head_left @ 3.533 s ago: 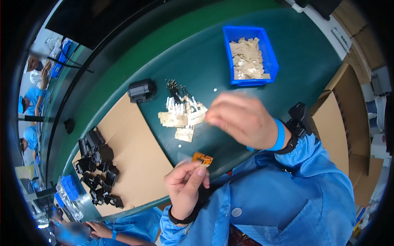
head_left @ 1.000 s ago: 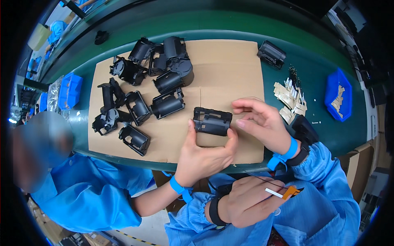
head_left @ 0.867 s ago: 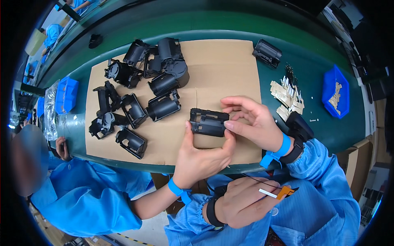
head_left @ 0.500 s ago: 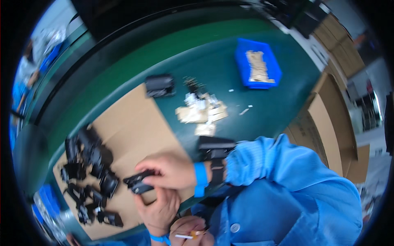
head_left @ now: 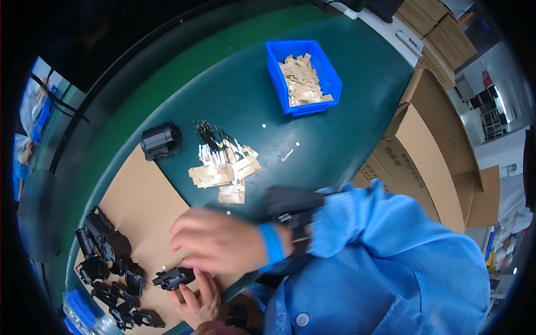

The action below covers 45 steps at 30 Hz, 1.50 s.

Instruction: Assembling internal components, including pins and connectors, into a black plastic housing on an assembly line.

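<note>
My left hand (head_left: 199, 301) grips a small black plastic housing part (head_left: 173, 278) low over the cardboard sheet, its fingers and thumb along the near side. Just above that part is my right hand (head_left: 220, 241), smeared by motion, with a blue band round its wrist. Whether its fingers hold anything cannot be made out. Several similar black plastic parts (head_left: 114, 248) lie in a cluster on the sheet, left of my hands. Farther off, where the sheet ends, stands a larger black housing (head_left: 161, 140).
A brown cardboard sheet (head_left: 137, 192) covers part of the green table (head_left: 335, 142). Thin black wires with tan adhesive-like strips (head_left: 226, 170) lie in a pile. A blue bin (head_left: 329, 106) holds many tan pieces. An open carton (head_left: 416, 151) stands at the right; a dark object (head_left: 285, 200) sits near my right wrist.
The view has shifted. My right hand, earlier on the black part together with the left, has lifted away from it and is blurred. The part sits lower, in my left fingers.
</note>
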Tool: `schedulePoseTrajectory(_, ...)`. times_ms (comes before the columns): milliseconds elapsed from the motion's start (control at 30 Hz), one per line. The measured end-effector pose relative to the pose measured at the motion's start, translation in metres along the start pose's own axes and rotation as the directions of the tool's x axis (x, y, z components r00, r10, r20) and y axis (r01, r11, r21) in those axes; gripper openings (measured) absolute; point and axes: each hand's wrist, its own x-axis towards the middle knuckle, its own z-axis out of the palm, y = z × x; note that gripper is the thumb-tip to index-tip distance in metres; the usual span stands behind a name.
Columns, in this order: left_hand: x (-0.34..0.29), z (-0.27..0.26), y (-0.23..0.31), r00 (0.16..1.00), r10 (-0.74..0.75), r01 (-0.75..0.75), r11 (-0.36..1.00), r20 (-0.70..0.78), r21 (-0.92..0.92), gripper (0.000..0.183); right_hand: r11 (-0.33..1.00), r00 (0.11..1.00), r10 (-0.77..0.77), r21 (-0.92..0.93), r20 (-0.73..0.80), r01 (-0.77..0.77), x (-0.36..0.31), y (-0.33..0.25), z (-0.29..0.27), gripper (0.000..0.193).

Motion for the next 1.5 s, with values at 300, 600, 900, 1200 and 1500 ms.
schedulePoseTrajectory(300,-0.013,0.006,-0.001,0.998,0.067,-0.067,0.984,0.009,0.164,0.037,0.711,0.88,0.356,-0.52,-0.315,-0.474,-0.076,0.025,-0.177,0.013)
schedulePoseTrajectory(600,-0.009,-0.013,-0.014,0.961,0.156,-0.153,0.988,0.229,-0.029,0.039,0.602,0.888,0.393,-0.664,-0.237,-0.444,-0.074,0.034,-0.164,0.015)
schedulePoseTrajectory(900,-0.01,0.007,0.0,0.997,0.014,-0.015,1.0,0.081,0.015,0.016,0.602,0.882,0.428,-0.665,-0.198,-0.442,-0.073,0.035,-0.164,0.008)
schedulePoseTrajectory(1200,-0.025,0.012,0.003,0.986,0.017,-0.058,0.968,0.167,0.245,0.049,0.582,0.895,0.393,-0.697,-0.211,-0.419,-0.069,0.031,-0.164,0.01)
schedulePoseTrajectory(1500,-0.039,0.017,0.004,0.716,0.232,-0.551,-0.393,0.659,0.736,0.057,0.583,0.864,0.476,-0.676,-0.166,-0.451,-0.067,0.027,-0.166,0.008)
